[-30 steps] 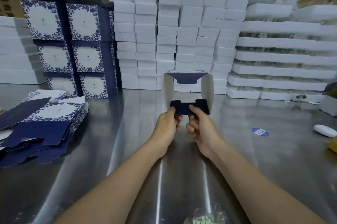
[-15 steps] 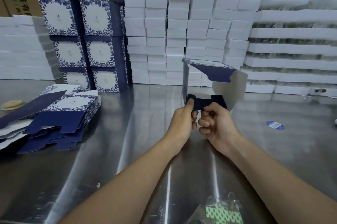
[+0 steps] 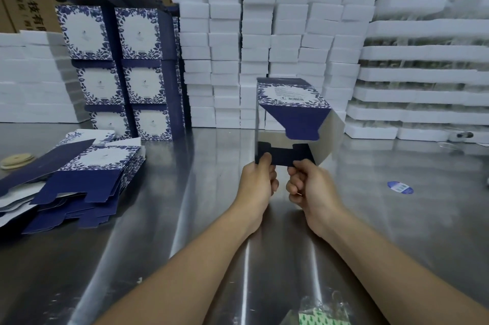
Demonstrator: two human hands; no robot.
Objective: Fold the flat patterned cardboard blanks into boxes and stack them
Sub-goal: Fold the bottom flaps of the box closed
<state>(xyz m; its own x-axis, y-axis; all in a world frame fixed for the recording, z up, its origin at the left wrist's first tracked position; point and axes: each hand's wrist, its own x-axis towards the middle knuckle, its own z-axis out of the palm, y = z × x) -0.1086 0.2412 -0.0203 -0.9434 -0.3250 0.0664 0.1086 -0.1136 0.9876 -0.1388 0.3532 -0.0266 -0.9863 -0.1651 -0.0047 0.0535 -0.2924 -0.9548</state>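
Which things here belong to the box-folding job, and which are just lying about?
Job: half-folded box, held by left hand and right hand; pile of flat blanks; stack of folded boxes.
Lying about: white foam blocks; blue sticker; beige disc.

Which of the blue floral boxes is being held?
The half-folded box, pinched by the left hand and right hand at its dark flap; the other boxes stand stacked at back left.

My left hand [image 3: 258, 184] and right hand [image 3: 309, 187] are bare, with smooth backs and rounded knuckles creased at the joints. My left forearm [image 3: 185, 266] and right forearm [image 3: 383, 258] are bare as well. They are long and slender, uncovered from wrist to the lower edge of the view, widening toward the elbows.
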